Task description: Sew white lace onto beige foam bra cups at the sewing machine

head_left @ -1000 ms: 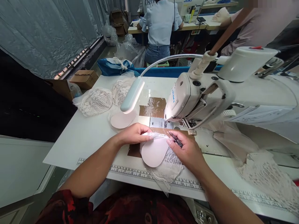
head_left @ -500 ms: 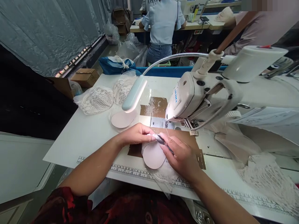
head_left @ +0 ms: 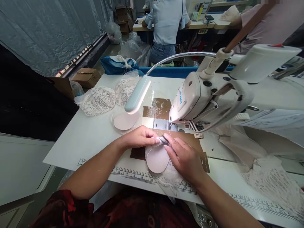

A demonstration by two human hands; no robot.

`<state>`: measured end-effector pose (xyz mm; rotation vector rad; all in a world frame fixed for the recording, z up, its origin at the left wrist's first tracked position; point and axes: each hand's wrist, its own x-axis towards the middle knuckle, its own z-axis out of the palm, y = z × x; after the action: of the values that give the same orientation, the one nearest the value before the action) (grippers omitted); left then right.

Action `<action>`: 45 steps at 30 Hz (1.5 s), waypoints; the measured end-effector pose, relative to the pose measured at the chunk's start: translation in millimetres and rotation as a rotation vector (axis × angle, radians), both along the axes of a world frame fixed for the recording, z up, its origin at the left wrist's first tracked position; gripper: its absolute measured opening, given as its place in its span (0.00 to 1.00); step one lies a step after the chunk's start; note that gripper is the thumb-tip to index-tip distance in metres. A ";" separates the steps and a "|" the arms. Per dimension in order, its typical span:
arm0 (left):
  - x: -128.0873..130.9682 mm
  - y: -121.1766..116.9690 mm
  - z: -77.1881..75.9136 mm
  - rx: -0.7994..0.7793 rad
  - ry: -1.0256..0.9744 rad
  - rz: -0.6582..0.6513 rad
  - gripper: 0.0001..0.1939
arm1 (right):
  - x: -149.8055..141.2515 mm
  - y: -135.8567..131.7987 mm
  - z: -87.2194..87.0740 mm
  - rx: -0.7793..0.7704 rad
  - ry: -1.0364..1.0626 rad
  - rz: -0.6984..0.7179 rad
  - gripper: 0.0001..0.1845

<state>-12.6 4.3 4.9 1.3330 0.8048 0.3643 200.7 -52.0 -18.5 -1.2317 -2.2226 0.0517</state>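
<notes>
In the head view, my left hand pinches the upper edge of a white lace bra piece with a pale oval cup pad. My right hand is closed around small dark thread snips, their tip against the pinched edge close to my left fingertips. Whether the blades are apart is too small to tell. The piece lies at the table's front, its lace hanging over the printed ruler. Just beyond my hands is the sewing machine, its needle area over the metal plate.
A lamp on a bendable neck hangs over the table left of the machine. White lace cups and another pale pad lie at the left. More lace spreads on the right. A co-worker sits at a table beyond.
The thread snips and both hands have shifted very slightly at the fabric edge. My right fingers have turned a little on the snips; the grip otherwise looks the same.
</notes>
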 end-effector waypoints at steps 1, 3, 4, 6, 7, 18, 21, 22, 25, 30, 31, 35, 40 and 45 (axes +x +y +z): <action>0.3 0.0 -0.2 -0.006 -0.003 -0.003 0.14 | -0.3 -0.1 0.0 0.002 0.004 -0.001 0.19; 0.4 0.1 -0.9 -0.019 -0.007 -0.008 0.15 | -0.7 -0.4 0.0 0.013 0.012 -0.001 0.19; 0.3 0.2 -1.1 -0.025 -0.009 -0.013 0.15 | -0.7 -0.5 0.1 0.024 0.014 0.000 0.19; -0.3 0.2 -1.2 -0.038 -0.018 -0.026 0.16 | -0.5 -0.7 0.3 0.044 0.016 0.008 0.19; -0.5 0.2 -1.0 -0.047 -0.025 -0.030 0.16 | -0.4 -0.7 0.3 0.053 0.016 0.013 0.19; 1.3 0.8 -0.9 -0.062 -0.048 -0.067 0.15 | -1.1 -0.3 -0.8 -0.002 0.069 0.052 0.17; -0.7 2.0 -1.4 0.011 -0.012 -0.071 0.13 | 3.0 1.5 5.0 -0.172 0.203 -0.078 0.18; -1.4 2.1 -1.1 0.024 -0.002 -0.073 0.13 | 4.5 2.4 6.9 -0.248 0.232 -0.138 0.21; -0.8 0.8 1.0 0.021 0.001 -0.058 0.10 | 6.1 4.0 10.4 -0.494 0.304 -0.215 0.27; 8.6 -5.0 3.3 0.091 0.057 -0.020 0.16 | -0.2 2.0 8.9 -0.564 0.411 -0.125 0.24; 10.4 -6.2 2.9 0.101 0.072 -0.016 0.15 | -0.7 1.5 8.5 -0.530 0.405 -0.122 0.24; 13.6 -9.3 0.3 0.097 0.067 0.056 0.14 | 4.7 0.6 8.1 -0.279 0.320 -0.129 0.23; 12.7 -9.6 -0.9 0.089 0.034 0.146 0.14 | 9.1 -0.7 7.1 -0.069 0.204 -0.042 0.19; 13.8 -8.4 1.5 0.100 0.014 0.169 0.12 | 4.3 -0.4 2.0 -0.004 0.095 -0.016 0.18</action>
<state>1.2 -4.1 6.4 1.3656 0.9235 0.5348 205.0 -52.4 -16.5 -1.2237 -2.1316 0.1063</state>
